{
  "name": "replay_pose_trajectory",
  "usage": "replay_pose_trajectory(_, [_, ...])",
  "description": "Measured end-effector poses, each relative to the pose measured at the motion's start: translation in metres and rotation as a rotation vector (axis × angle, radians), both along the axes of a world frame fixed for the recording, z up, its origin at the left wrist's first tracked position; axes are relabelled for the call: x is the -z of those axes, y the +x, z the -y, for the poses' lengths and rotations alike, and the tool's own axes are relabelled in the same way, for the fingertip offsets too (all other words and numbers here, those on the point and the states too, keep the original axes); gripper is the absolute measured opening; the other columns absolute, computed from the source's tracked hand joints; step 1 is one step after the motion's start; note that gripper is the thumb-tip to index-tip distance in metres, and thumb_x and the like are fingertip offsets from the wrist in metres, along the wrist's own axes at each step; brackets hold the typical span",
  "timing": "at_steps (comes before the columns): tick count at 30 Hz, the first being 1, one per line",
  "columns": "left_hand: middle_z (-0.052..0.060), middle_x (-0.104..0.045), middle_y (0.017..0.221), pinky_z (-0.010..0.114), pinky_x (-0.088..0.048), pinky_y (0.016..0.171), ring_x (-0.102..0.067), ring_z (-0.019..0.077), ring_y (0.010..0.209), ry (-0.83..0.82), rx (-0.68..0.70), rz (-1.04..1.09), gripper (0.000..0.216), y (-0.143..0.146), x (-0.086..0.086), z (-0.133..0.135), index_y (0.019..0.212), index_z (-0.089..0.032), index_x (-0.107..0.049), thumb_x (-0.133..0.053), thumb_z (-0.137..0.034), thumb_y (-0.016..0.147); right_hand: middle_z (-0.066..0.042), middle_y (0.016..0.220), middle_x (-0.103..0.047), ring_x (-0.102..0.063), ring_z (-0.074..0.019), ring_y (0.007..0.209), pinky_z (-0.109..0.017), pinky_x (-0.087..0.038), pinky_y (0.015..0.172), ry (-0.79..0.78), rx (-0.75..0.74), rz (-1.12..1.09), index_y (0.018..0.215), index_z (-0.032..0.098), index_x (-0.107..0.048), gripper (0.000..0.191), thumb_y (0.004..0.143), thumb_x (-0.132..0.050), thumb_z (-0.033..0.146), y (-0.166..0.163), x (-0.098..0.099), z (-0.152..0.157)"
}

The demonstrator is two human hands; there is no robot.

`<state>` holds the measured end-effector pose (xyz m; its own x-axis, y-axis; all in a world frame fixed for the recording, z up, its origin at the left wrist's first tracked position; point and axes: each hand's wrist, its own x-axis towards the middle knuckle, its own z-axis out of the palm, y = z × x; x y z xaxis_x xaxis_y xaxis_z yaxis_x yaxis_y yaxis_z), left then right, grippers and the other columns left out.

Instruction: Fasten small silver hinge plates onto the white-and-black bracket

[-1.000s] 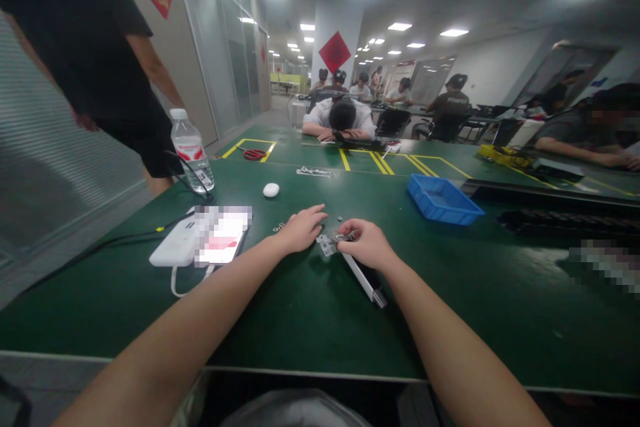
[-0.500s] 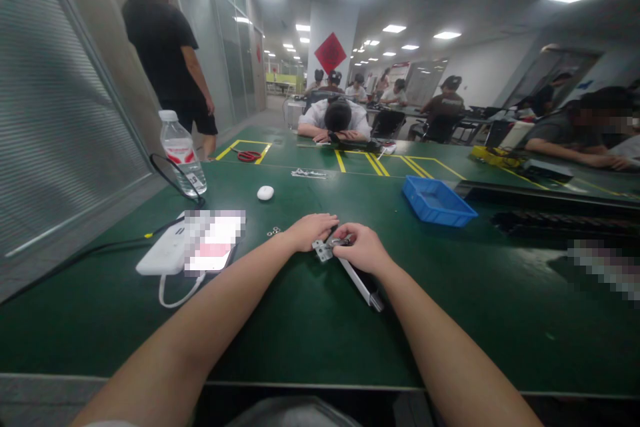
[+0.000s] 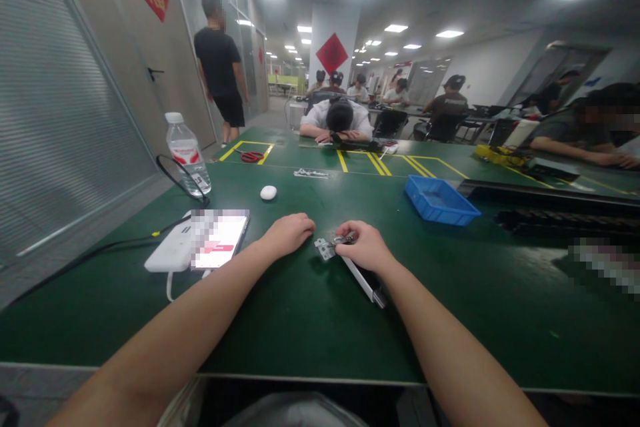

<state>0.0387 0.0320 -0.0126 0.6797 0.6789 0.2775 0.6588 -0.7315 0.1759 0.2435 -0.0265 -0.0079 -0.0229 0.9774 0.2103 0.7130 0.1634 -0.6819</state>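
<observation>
My right hand (image 3: 365,245) is closed, with thumb and fingers pinching a small silver metal bracket (image 3: 325,249) that has holes in its flat end. Under that hand a long white and black bar (image 3: 364,282) with a bare metal tip slants toward me; whether it is joined to the bracket cannot be made out. To the left, my left hand (image 3: 287,233) rests low at the table, apart from the bracket. Its fingers are curled together, and what lies under them is hidden.
On the left are a white power bank (image 3: 167,255), a lit phone (image 3: 225,240), a water bottle (image 3: 187,160) and cables. A white earbud case (image 3: 269,193), red scissors (image 3: 251,156) and a blue tray (image 3: 440,203) lie farther back. Across the table a person (image 3: 337,117) rests head on arms.
My left hand has moved off the bracket to the left, over where several small metal pieces lay. My right hand keeps hold of the bracket. The standing person has walked farther away.
</observation>
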Motion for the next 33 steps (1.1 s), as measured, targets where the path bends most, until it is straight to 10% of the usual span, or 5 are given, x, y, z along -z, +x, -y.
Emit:
replay_pose_trajectory(9, [0.004, -0.069, 0.082, 0.025, -0.055, 0.068, -0.066, 0.0141, 0.072, -0.361, -0.042, 0.682, 0.014, -0.003, -0.001, 0.045, 0.09, -0.014, -0.065, -0.059, -0.022, 0.079, 0.0, 0.075, -0.063, -0.053, -0.0133, 0.064, -0.025, -0.042, 0.061, 0.004, -0.005, -0.025, 0.077, 0.018, -0.067, 0.024, 0.055, -0.064, 0.026, 0.0, 0.004, -0.002])
replay_pose_trajectory(17, [0.003, -0.066, 0.088, 0.025, -0.051, 0.075, -0.062, 0.0138, 0.083, 0.036, 0.145, 0.481, 0.015, 0.008, -0.009, 0.061, 0.095, -0.017, -0.063, -0.056, -0.013, 0.082, -0.001, 0.076, -0.063, -0.053, -0.0132, 0.064, -0.025, -0.042, 0.06, 0.009, -0.021, -0.065, 0.078, 0.018, -0.066, 0.026, 0.056, -0.064, 0.03, -0.002, 0.003, 0.001])
replay_pose_trajectory(33, [0.0, -0.071, 0.091, 0.032, -0.039, 0.08, -0.063, 0.0175, 0.088, 0.049, -0.063, 0.382, 0.022, 0.011, -0.007, 0.066, 0.101, -0.023, -0.064, -0.063, -0.022, 0.079, -0.001, 0.079, -0.062, -0.055, -0.0143, 0.069, -0.025, -0.043, 0.062, 0.062, -0.027, -0.071, 0.077, 0.018, -0.066, 0.023, 0.056, -0.064, 0.027, -0.007, 0.006, 0.002])
